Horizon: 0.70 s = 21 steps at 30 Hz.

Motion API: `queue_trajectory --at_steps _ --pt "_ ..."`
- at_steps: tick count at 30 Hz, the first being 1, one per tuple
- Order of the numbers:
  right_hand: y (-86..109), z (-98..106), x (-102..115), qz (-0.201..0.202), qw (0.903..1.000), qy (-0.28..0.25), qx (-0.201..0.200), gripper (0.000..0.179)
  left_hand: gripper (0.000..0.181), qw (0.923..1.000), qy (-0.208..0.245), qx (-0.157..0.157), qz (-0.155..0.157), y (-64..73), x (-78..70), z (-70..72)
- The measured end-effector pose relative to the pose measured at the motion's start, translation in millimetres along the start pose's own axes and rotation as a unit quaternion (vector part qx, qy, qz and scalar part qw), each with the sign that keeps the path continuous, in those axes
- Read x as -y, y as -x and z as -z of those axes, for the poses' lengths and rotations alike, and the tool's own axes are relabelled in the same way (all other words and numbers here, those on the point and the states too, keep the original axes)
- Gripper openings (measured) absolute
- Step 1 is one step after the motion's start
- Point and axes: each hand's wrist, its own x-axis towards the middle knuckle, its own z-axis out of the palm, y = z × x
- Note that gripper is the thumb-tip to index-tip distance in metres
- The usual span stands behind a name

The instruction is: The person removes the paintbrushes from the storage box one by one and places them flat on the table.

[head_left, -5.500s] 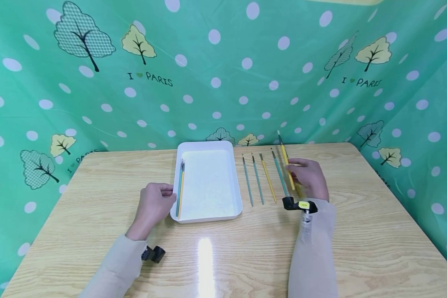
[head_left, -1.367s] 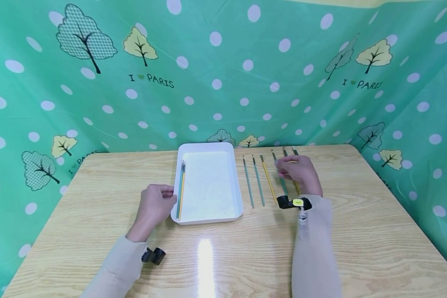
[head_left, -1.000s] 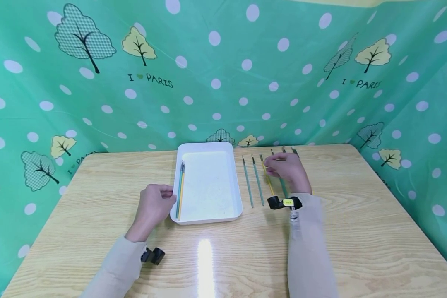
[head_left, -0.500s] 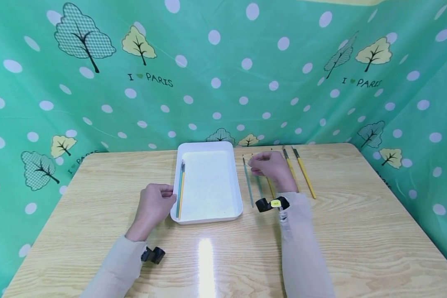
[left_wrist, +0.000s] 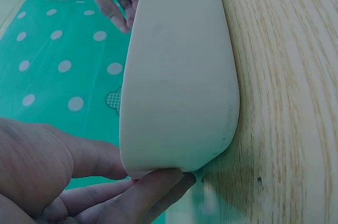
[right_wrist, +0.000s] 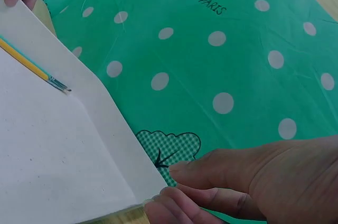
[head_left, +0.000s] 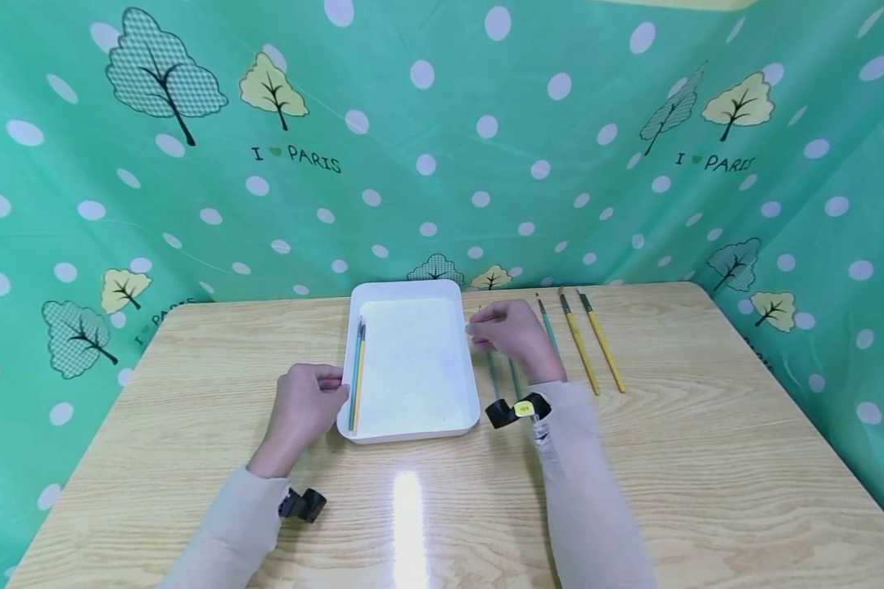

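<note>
A white tray [head_left: 416, 368] lies on the table, with a teal paintbrush [head_left: 354, 384] and a yellow paintbrush [head_left: 361, 376] side by side along its left wall. My left hand [head_left: 307, 409] pinches the tray's left rim, thumb over the edge and fingers against the outer wall. Beside the right rim, my right hand [head_left: 514, 334] hovers with loosely bent fingers and nothing visible in them; the right wrist view shows its fingertips close to the tray's far corner, contact unclear. Under and below that hand, teal paintbrushes [head_left: 494, 376] are partly covered.
To the right of my right hand lie another teal paintbrush [head_left: 547, 319] and two yellow paintbrushes [head_left: 579, 343], roughly parallel. The wooden table [head_left: 707, 458] ends at the back against a green dotted curtain [head_left: 442, 221].
A yellow paintbrush held by my right hand several seconds ago now lies on the table. My right hand has since travelled left over the row to the tray's right edge. My left hand has stayed put.
</note>
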Motion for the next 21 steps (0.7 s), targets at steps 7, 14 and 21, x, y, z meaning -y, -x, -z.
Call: queue_trajectory --at_steps 7,14,21 --pt "-0.2 -14.9 3.0 0.013 0.9997 0.016 0.010 0.023 0.030 1.0000 0.002 0.003 0.003 0.6 -0.5 0.5" --pt "2.9 -31.0 6.4 0.016 0.9992 0.027 0.027 0.026 0.030 1.0000 0.001 0.003 0.003 0.0 0.3 0.7" --pt "2.3 -45.9 7.1 0.006 0.9989 0.024 0.041 0.032 0.030 1.0000 0.003 0.002 0.000 0.1 0.3 0.4"
